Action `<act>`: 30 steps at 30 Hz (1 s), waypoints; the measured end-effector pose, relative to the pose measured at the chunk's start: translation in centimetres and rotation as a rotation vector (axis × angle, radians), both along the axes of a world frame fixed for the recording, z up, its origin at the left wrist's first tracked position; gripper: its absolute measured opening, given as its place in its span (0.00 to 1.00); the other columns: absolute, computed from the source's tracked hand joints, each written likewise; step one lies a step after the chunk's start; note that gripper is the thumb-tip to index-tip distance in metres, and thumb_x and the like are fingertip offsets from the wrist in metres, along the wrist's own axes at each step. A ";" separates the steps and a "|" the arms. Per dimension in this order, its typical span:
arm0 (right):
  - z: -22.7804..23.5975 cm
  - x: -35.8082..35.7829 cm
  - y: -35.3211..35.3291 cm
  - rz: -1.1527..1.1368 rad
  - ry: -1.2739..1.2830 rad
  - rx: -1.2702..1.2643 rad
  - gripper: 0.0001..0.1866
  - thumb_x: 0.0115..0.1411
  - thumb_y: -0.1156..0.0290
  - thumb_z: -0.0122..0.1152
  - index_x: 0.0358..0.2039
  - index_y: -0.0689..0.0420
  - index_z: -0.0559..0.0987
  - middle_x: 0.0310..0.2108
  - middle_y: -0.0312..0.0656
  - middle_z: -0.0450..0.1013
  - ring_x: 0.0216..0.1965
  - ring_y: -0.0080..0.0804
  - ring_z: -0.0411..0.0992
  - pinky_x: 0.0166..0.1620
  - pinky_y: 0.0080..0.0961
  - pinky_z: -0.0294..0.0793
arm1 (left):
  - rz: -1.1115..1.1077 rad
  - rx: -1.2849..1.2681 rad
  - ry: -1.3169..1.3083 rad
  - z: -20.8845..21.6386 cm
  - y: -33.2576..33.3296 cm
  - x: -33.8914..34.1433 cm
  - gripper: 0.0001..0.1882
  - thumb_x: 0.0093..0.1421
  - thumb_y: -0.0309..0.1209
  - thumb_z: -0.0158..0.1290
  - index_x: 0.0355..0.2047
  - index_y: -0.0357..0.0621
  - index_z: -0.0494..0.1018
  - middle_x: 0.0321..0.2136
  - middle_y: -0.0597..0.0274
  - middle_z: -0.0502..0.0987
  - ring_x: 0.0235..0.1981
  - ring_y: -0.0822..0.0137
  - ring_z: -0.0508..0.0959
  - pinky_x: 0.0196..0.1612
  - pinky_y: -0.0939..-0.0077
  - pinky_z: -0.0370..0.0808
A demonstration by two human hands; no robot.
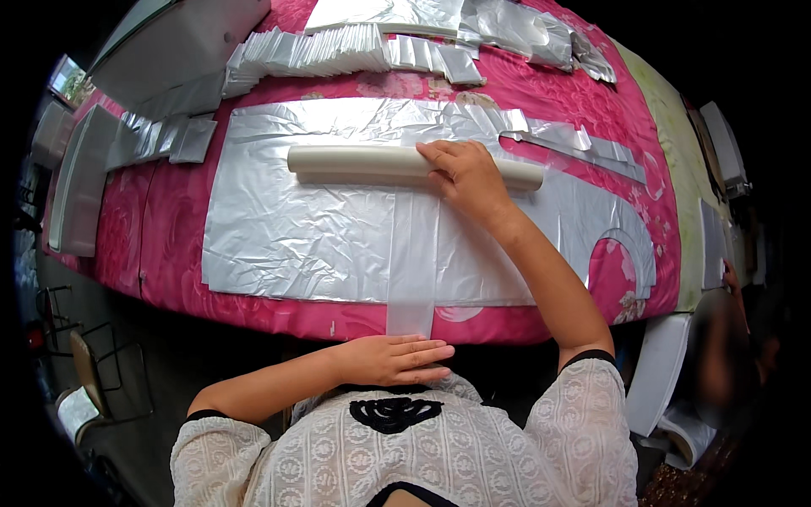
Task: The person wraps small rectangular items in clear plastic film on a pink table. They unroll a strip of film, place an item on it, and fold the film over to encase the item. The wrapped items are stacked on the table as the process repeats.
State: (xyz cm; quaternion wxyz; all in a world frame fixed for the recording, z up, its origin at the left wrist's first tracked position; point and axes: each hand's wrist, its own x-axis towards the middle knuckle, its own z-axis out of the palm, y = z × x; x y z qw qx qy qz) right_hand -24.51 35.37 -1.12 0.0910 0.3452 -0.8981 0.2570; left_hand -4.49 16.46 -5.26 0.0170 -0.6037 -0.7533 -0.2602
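A long white tube (355, 160) lies crosswise over a stack of shiny silver-white plastic bags (287, 228). The bags have cut-out handles at their right end. My right hand (463, 173) holds the tube right of its middle, thumb and fingers over its top. From beneath the tube a pale translucent strip (412, 262) runs over the bags and past the table's near edge. My left hand (395, 361) is near the strip's lower end, fingers stretched out flat. Whether it touches the strip I cannot tell.
Folded silver bags (312, 52) stand in a row at the back, with more flat bags (507, 25) behind. White bins (80, 186) stand on the left of the pink flowered tablecloth (169, 245). A chair (89, 372) is lower left. Another person (718, 346) is at the right.
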 end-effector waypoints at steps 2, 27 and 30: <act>0.1 -1.4 0.2 -0.062 0.017 0.001 0.23 0.49 0.77 0.59 0.48 0.54 0.74 0.48 0.40 0.70 0.49 0.40 0.66 0.54 0.34 0.61 | 0.035 0.117 -0.049 0.1 -0.9 -0.1 0.27 0.55 0.28 0.45 0.57 0.41 0.57 0.59 0.46 0.58 0.58 0.54 0.63 0.59 0.60 0.62; -1.9 12.4 0.7 0.149 -0.023 -0.104 0.16 0.44 0.79 0.56 0.38 0.62 0.75 0.41 0.44 0.71 0.43 0.40 0.69 0.45 0.32 0.71 | 0.377 -0.094 -0.035 3.4 -2.5 -5.4 0.33 0.44 0.31 0.57 0.53 0.36 0.64 0.54 0.51 0.66 0.56 0.57 0.66 0.59 0.63 0.61; -1.5 12.6 0.7 0.123 0.003 -0.125 0.16 0.44 0.78 0.57 0.37 0.60 0.76 0.40 0.44 0.71 0.41 0.39 0.70 0.43 0.32 0.71 | 0.437 -0.128 -0.038 2.7 -2.3 -5.9 0.33 0.42 0.28 0.56 0.52 0.38 0.64 0.53 0.53 0.68 0.55 0.57 0.67 0.56 0.61 0.64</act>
